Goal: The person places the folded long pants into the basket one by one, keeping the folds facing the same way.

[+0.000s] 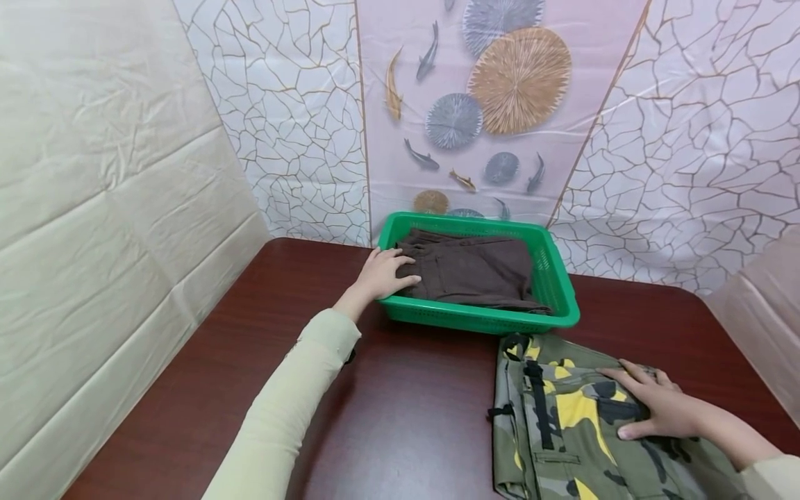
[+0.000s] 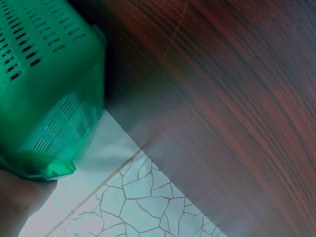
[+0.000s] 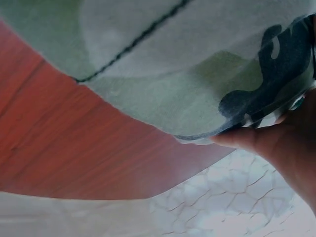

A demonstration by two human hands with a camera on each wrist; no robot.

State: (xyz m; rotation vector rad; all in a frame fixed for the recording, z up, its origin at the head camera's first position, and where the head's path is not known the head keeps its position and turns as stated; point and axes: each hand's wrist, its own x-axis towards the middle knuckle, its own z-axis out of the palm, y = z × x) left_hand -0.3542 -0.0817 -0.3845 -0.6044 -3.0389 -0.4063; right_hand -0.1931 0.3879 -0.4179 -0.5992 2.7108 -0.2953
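A green plastic basket (image 1: 565,292) with slotted sides stands at the back of the table, and folded brown trousers (image 1: 475,267) lie inside it. My left hand (image 1: 382,273) rests over the basket's left rim, with thumb and fingers reaching in to the edge of the brown cloth. In the left wrist view, part of that hand (image 2: 24,197) shows at the basket's lip. Camouflage trousers (image 1: 575,410) in green, grey, black and yellow lie folded in front of the basket. On top of them my right hand (image 1: 669,406) lies with its fingers spread.
The dark red-brown wooden table (image 1: 406,410) runs up to a patterned cloth backdrop (image 1: 294,125). A pale cloth wall (image 1: 112,208) borders the left side, and another pale cloth (image 1: 762,305) hangs at the right. The camouflage trousers lie close to the basket's front right corner.
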